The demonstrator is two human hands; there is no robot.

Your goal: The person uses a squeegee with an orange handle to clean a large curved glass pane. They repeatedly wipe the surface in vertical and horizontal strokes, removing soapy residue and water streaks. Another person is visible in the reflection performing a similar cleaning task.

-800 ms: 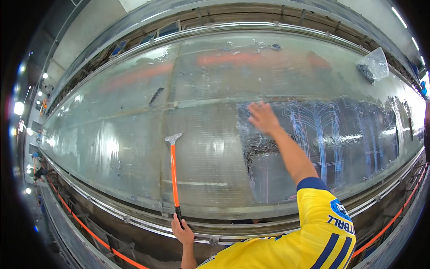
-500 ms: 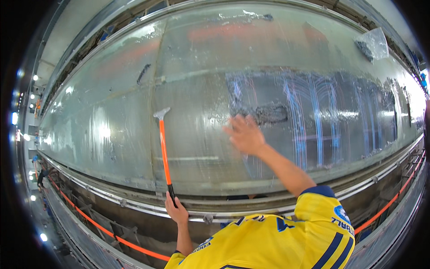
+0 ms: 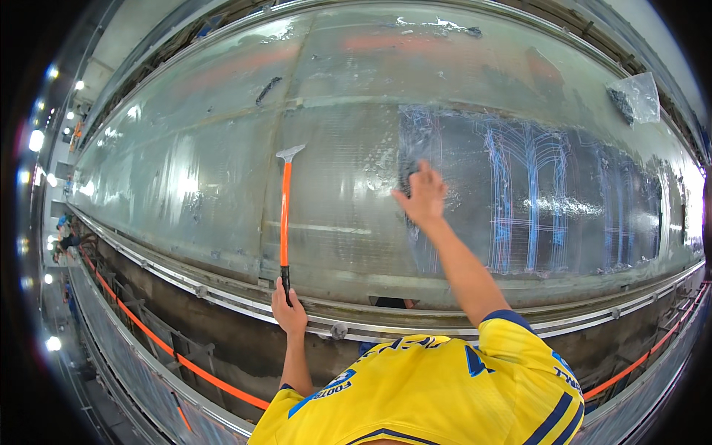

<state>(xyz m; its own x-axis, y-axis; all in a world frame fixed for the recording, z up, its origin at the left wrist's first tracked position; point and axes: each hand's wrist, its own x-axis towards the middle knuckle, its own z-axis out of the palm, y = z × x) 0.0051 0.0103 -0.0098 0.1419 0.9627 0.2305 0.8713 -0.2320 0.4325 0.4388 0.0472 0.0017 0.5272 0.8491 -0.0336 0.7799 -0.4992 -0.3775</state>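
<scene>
Dark sheet [image 3: 469, 222] lies on a wet, perhaps glass tabletop [image 3: 334, 196]; lamps [image 3: 36, 140] glow left.

The dark residue [image 3: 407, 173] has shrunk — apparently — to a small patch beside the right hand [image 3: 426, 201].

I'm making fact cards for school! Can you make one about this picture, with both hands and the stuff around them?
Left hand: holds orange-handled scraper by its black grip
Right hand: fingers spread, over dark blue-lined patch; touching unclear
Surface: shiny greenish panel
Far right: clear plastic bag
Beyond scraper: small dark clump
</scene>
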